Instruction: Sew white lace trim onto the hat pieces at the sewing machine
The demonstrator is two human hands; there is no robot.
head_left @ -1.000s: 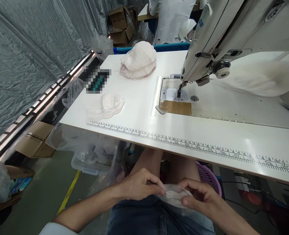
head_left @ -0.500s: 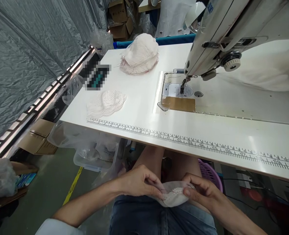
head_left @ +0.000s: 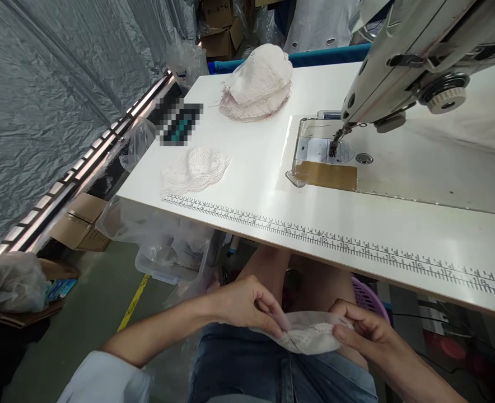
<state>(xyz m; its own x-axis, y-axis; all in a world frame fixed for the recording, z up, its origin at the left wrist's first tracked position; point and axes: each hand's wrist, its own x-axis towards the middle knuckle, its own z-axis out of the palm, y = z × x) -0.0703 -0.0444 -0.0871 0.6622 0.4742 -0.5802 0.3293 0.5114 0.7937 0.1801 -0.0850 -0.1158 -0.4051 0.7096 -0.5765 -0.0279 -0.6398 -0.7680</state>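
Observation:
Over the lap, a small white fabric piece (head_left: 314, 337) with a lacy, holed band and a sheer edge is stretched between both hands. Its left end is pinched between the thumb and fingers of my left hand (head_left: 258, 308). My right hand (head_left: 360, 330) grips the right end, thumb on the near side. A thin dark thread or line shows on the cloth close to my left fingertips. On the white table lie a lacy cream piece (head_left: 197, 169) and, farther back, a stack of cream cap-shaped cloth pieces (head_left: 259, 84) with frayed edges.
A sewing machine (head_left: 402, 67) stands on the right of the table, its needle over the metal plate. A printed ruler (head_left: 340, 242) runs along the table's front edge. Below are a clear plastic bin (head_left: 167, 274), a purple basket (head_left: 367, 296) and a cardboard box (head_left: 79, 224).
The view has shifted, so the table and machine sit farther right. Both hands still hold the white fabric piece, which looks flatter and more drawn out sideways now.

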